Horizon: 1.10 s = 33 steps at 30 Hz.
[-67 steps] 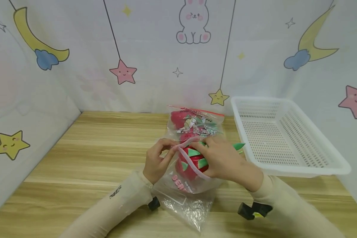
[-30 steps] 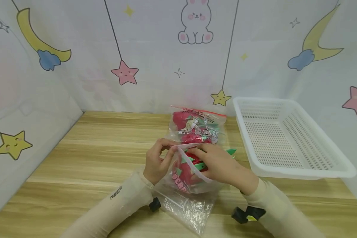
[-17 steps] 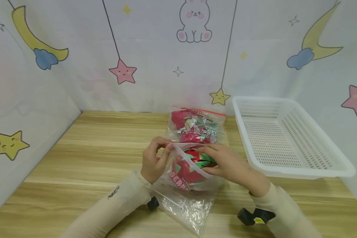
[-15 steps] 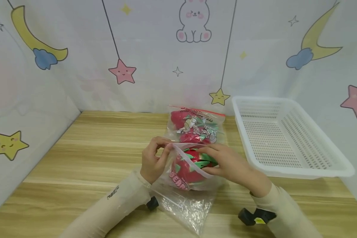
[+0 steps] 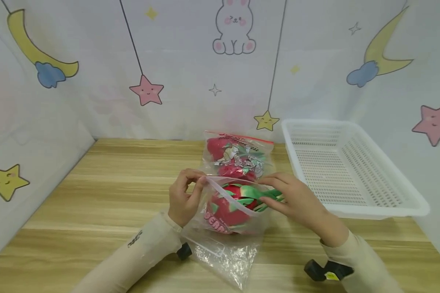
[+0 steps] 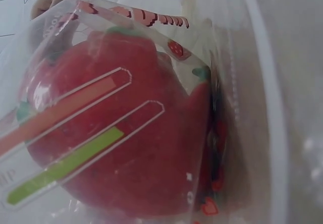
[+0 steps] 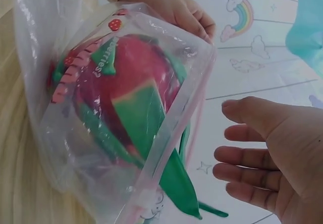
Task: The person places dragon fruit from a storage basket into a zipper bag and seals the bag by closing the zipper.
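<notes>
A red strawberry plush with green leaves sits inside a clear zip bag on the wooden table. My left hand pinches the bag's rim at its left corner and holds the mouth up. My right hand is at the right of the mouth with straight fingers beside the protruding leaves. The right wrist view shows the right hand spread, apart from the bag, with leaf tips poking out. In the left wrist view the plush fills the frame behind printed plastic.
A second zip bag with a red plush stands just behind. An empty clear bag lies flat under the held one. A white perforated basket sits at the right. Patterned walls close in the table at the back and both sides.
My right hand has drawn out of the bag's mouth to the right and straightened. The plush sits deeper in the bag, leaves poking out. My left hand keeps its pinch on the rim.
</notes>
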Available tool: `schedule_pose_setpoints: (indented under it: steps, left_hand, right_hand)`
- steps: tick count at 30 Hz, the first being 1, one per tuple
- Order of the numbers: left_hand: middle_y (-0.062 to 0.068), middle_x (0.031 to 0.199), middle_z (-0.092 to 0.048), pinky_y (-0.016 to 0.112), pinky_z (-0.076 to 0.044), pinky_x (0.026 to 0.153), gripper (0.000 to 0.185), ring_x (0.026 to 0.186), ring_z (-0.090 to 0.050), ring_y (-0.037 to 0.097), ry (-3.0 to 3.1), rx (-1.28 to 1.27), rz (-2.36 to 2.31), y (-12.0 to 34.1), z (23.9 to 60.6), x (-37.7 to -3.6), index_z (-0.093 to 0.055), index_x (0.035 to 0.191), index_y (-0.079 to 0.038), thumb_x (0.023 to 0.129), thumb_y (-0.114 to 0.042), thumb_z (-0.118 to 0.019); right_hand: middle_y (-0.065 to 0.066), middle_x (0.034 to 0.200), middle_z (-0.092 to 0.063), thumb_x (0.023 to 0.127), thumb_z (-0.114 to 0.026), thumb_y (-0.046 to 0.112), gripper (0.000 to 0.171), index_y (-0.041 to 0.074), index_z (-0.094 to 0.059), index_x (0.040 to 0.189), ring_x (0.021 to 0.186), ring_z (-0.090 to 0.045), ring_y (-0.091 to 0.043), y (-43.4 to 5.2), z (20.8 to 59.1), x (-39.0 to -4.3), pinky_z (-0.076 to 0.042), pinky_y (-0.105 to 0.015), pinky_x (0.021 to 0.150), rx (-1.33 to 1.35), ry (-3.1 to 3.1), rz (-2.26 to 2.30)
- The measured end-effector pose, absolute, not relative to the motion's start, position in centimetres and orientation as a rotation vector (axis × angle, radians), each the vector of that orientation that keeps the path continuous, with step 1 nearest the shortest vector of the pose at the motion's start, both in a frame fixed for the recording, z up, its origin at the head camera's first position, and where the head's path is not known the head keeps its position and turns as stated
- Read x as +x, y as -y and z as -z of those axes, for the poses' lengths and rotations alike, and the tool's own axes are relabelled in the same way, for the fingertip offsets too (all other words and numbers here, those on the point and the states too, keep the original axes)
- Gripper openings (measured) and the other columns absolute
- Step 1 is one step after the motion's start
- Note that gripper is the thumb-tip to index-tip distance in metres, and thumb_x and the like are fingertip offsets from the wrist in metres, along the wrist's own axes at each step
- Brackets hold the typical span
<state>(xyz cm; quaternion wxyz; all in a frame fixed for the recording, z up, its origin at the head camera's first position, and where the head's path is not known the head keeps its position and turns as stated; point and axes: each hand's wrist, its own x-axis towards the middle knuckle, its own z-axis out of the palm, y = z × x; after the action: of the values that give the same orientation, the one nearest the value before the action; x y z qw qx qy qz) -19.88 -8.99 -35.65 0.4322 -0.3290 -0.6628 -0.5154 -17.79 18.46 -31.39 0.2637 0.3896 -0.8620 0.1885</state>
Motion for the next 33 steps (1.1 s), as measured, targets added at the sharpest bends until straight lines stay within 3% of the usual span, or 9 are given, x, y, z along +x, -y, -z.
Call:
schedule_pose_setpoints:
  steps: [6,12,14,19,22,29,33]
  left_hand:
    - [0.021,0.083,-0.061,0.013,-0.052,0.078,0.036,0.081,-0.061,0.012,1.637,-0.803,1.271,9.0,35.7,-19.9,-0.054,0.086,0.01,0.097,-0.024,-0.057]
    - [0.021,0.083,-0.061,0.013,-0.052,0.078,0.032,0.081,-0.061,0.012,1.629,-0.805,1.275,9.1,35.8,-20.0,-0.054,0.086,0.011,0.097,-0.02,-0.057]
    - [0.021,0.083,-0.061,0.013,-0.052,0.078,0.032,0.081,-0.061,0.011,1.622,-0.81,1.278,9.1,35.8,-20.0,-0.054,0.086,0.011,0.097,-0.019,-0.057]
    - [0.021,0.082,-0.061,0.012,-0.052,0.077,0.034,0.082,-0.06,0.006,1.607,-0.822,1.28,9.1,35.6,-19.9,-0.054,0.085,0.011,0.097,-0.021,-0.056]
    - [0.021,0.082,-0.061,0.012,-0.052,0.076,0.034,0.083,-0.06,0.005,1.602,-0.821,1.27,9.2,35.6,-19.9,-0.054,0.084,0.01,0.097,-0.021,-0.057]
    - [0.021,0.08,-0.06,0.012,-0.051,0.076,0.036,0.082,-0.06,0.005,1.601,-0.811,1.253,9.2,35.7,-20.1,-0.054,0.084,0.011,0.097,-0.022,-0.057]
    - [0.02,0.08,-0.06,0.011,-0.051,0.077,0.036,0.082,-0.06,0.005,1.605,-0.808,1.246,9.1,35.8,-20.1,-0.054,0.085,0.01,0.097,-0.023,-0.057]
  right_hand:
    - [-0.004,0.099,-0.067,0.088,-0.07,0.031,0.031,0.006,-0.068,0.107,0.089,-0.064,-0.017,-19.4,32.5,-17.3,-0.056,-0.033,0.073,0.949,2.243,-0.539]
    - [-0.003,0.085,-0.065,0.072,-0.083,0.013,0.028,0.004,-0.068,0.095,0.073,-0.061,-0.013,-19.8,32.9,-15.9,-0.051,-0.022,0.057,0.764,2.344,-0.505]
    - [-0.001,0.08,-0.065,0.074,-0.081,0.015,0.021,0.007,-0.068,0.089,0.069,-0.06,-0.012,-19.9,32.6,-15.5,-0.049,-0.022,0.054,0.688,2.45,-0.476]
    - [0.005,0.073,-0.066,0.084,-0.073,0.023,0.012,0.013,-0.068,0.08,0.061,-0.057,-0.006,-20.2,31.8,-14.8,-0.045,-0.022,0.052,0.569,2.742,-0.42]
    - [0.002,0.074,-0.069,0.085,-0.072,0.021,0.011,0.01,-0.07,0.081,0.058,-0.057,-0.006,-20.1,31.7,-14.5,-0.046,-0.023,0.052,0.543,2.795,-0.437]
    - [-0.012,0.086,-0.074,0.086,-0.07,0.023,0.024,0.0,-0.071,0.092,0.075,-0.071,-0.028,-19.2,32.4,-14.0,-0.058,-0.04,0.067,0.462,2.886,-0.421]
    - [-0.012,0.085,-0.074,0.086,-0.071,0.023,0.023,0.001,-0.071,0.091,0.076,-0.071,-0.03,-19.2,32.7,-14.0,-0.057,-0.042,0.067,0.425,2.909,-0.365]
